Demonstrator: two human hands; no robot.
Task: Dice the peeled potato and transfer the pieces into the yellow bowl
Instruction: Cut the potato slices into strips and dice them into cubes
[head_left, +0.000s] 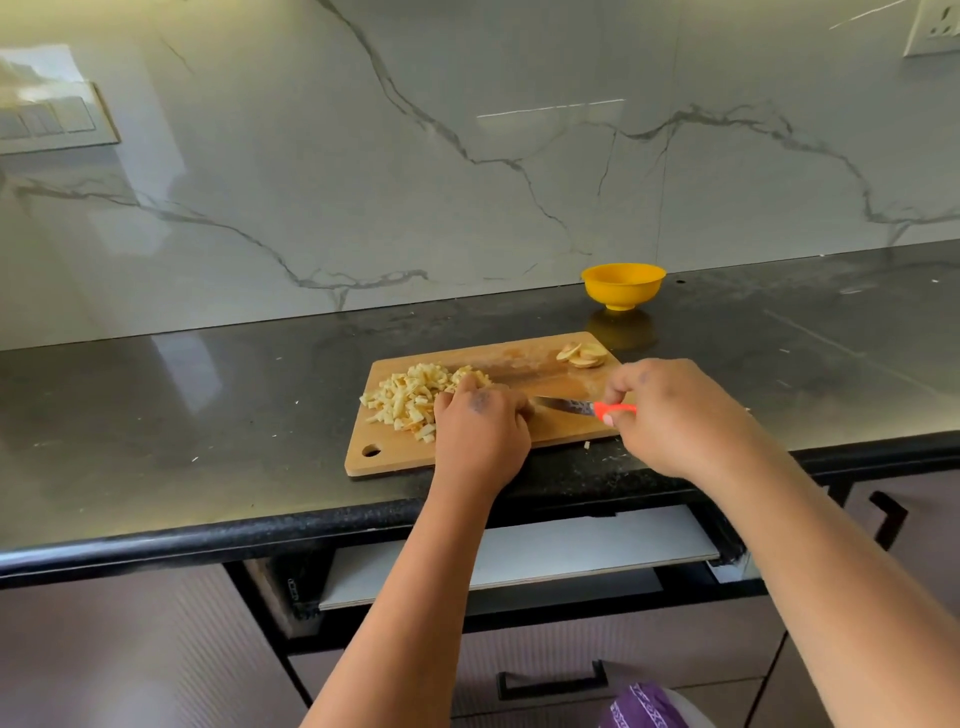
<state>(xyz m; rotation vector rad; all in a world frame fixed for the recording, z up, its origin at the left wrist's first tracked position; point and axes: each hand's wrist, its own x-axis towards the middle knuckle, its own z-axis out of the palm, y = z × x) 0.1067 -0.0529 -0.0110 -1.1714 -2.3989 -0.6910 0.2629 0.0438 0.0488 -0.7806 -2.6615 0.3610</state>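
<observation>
A knife (571, 405) (orange handle) is gripped in the right hand (670, 415). The left hand (480, 431), fingers curled, is pressed beside the diced potato (410, 397) on the cutting board (395, 457). The yellow bowl (623, 286) is set behind on the counter (208, 415).

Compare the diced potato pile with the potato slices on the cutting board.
The diced potato pile is many small chunks at the cutting board's left end; the potato slices are a few round discs at its far right corner. The pile is bigger. Both are pale yellow.

Bare forearms, purple patterned garment (641, 706)
</observation>
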